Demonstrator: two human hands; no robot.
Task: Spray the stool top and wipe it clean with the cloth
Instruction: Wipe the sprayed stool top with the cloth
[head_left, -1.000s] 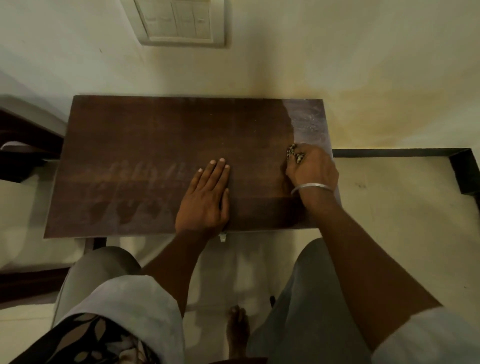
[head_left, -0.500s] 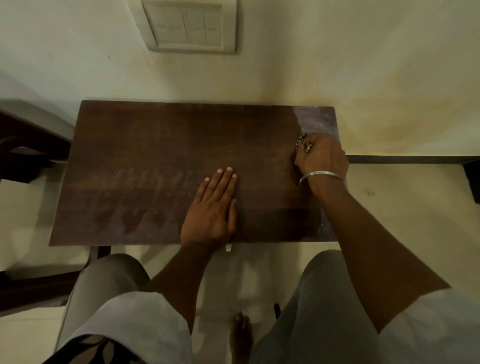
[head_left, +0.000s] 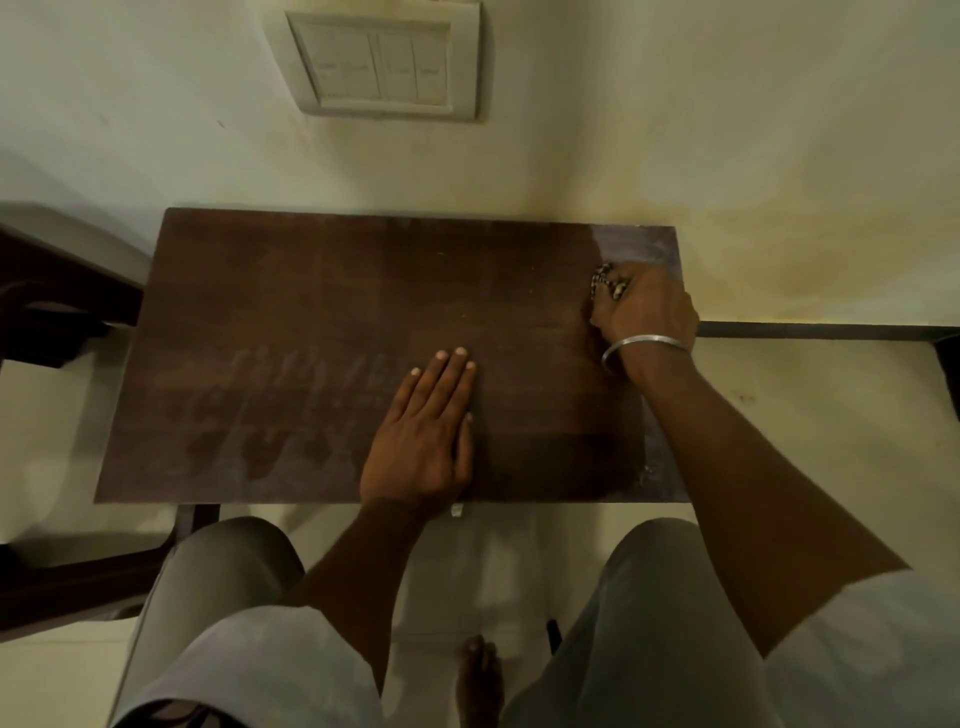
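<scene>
The dark brown rectangular stool top (head_left: 311, 312) stands against the wall. Wet smears show on its left half; a dull dusty patch remains at its far right corner. My left hand (head_left: 426, 436) rests flat on the top near the front edge, fingers straight. My right hand (head_left: 644, 312) is curled round a small patterned cloth (head_left: 605, 285) and presses it on the top near the far right corner. Only a bit of the cloth shows beyond my fingers. No spray bottle is in view.
A switch plate (head_left: 384, 62) is on the wall above the stool. Dark wooden furniture (head_left: 57, 306) stands at the left. A dark skirting strip (head_left: 831, 330) runs along the floor at the right. My knees and a bare foot (head_left: 480, 675) are below the stool's front edge.
My right hand has slid the cloth away from me along the right side toward the far corner. My left hand has stayed flat in the same place.
</scene>
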